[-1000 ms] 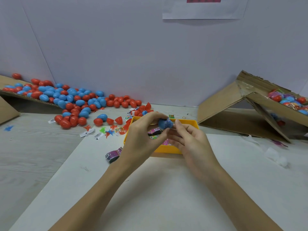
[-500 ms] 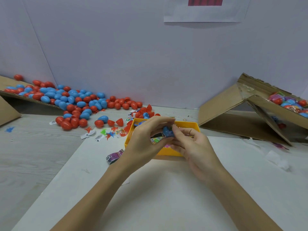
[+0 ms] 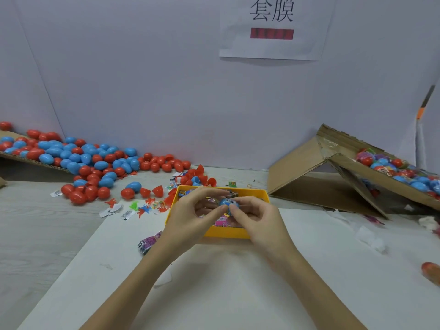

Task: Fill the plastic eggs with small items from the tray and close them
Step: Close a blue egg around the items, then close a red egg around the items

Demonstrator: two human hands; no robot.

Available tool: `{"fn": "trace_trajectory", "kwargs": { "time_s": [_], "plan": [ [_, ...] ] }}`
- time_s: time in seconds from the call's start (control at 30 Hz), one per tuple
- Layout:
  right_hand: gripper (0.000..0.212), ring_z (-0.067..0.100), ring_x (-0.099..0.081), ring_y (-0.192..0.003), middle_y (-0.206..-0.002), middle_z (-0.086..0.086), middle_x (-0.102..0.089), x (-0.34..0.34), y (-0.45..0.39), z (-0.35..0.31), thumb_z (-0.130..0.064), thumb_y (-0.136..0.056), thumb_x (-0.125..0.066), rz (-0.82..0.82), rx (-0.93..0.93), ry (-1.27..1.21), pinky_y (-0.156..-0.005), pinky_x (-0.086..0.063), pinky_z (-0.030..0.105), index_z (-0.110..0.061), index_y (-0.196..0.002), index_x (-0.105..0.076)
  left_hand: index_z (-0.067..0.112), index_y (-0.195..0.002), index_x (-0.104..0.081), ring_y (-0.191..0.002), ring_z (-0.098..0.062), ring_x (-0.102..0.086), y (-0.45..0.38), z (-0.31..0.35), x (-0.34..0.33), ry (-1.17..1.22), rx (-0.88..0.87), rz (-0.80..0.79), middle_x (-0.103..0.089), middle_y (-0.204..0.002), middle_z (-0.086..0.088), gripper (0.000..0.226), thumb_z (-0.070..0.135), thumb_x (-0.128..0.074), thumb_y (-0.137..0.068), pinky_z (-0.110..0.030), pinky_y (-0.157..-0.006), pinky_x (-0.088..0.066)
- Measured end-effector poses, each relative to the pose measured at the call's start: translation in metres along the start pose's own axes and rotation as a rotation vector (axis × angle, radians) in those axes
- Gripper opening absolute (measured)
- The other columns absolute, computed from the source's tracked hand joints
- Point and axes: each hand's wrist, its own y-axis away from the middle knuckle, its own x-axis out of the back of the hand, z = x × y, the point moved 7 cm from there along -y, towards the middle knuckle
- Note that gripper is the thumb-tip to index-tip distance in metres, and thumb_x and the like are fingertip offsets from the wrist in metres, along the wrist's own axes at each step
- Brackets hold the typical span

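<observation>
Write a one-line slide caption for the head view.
Both hands, left hand and right hand, hold a blue egg above the yellow tray.

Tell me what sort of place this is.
Probably a small hand-packing workstation: loose plastic eggs heaped by the wall, a yellow tray of small items, and a cardboard chute holding eggs.

Bare forearms, no sleeves; left hand (image 3: 190, 217), right hand (image 3: 259, 220) ungloved.
</observation>
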Motion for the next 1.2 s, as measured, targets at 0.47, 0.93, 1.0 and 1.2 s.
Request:
{"fn": "trace_trajectory", "kwargs": {
  "time_s": [0.47, 0.93, 1.0, 1.2],
  "plan": [
    [0.033, 0.024, -0.076, -0.091, -0.110, 0.020, -0.072, 0.104, -0.094, -0.036, -0.019, -0.106, -0.046, 0.158, -0.201, -0.777, -0.073, -0.063, 0.028, 0.006, -0.118, -0.065, 0.020, -0.108, -0.074, -0.103, -0.008, -0.056, -0.007, -0.015, 0.027, -0.575, -0.031, 0.153, -0.062, -0.110, 0.005, 0.012, 0.017, -0.068, -0.097, -0.021, -0.084, -0.047],
    [0.028, 0.016, -0.070, -0.078, -0.086, 0.010, -0.073, 0.036, -0.051, 0.034, -0.011, -0.107, -0.048, 0.027, -0.299, -0.568, -0.068, -0.061, 0.024, 0.005, -0.118, -0.069, 0.019, -0.130, -0.060, -0.125, -0.024, -0.040, -0.032, -0.054, 0.053, -0.791, 0.276, 0.244, -0.053, -0.132, -0.007, 0.038, 0.044, -0.050, -0.104, -0.036, -0.103, -0.036],
    [0.028, 0.017, -0.070, -0.079, -0.086, 0.011, -0.074, 0.036, -0.051, 0.035, -0.011, -0.107, -0.049, 0.033, -0.294, -0.550, -0.068, -0.062, 0.023, 0.005, -0.116, -0.069, 0.012, -0.131, -0.059, -0.127, -0.031, -0.043, -0.060, -0.069, 0.070, -0.906, 0.351, 0.280, -0.054, -0.135, -0.014, 0.040, 0.039, -0.042, -0.108, -0.042, -0.106, -0.035],
    [0.027, 0.017, -0.071, -0.075, -0.086, 0.013, -0.073, 0.037, -0.053, 0.038, -0.011, -0.106, -0.050, 0.048, -0.265, -0.563, -0.066, -0.062, 0.024, 0.004, -0.113, -0.072, 0.013, -0.146, -0.047, -0.137, -0.042, -0.038, -0.140, -0.120, 0.116, -1.226, 0.429, 0.034, -0.040, -0.152, -0.019, 0.043, 0.023, -0.046, -0.104, -0.050, -0.113, -0.036]
  ]
}}
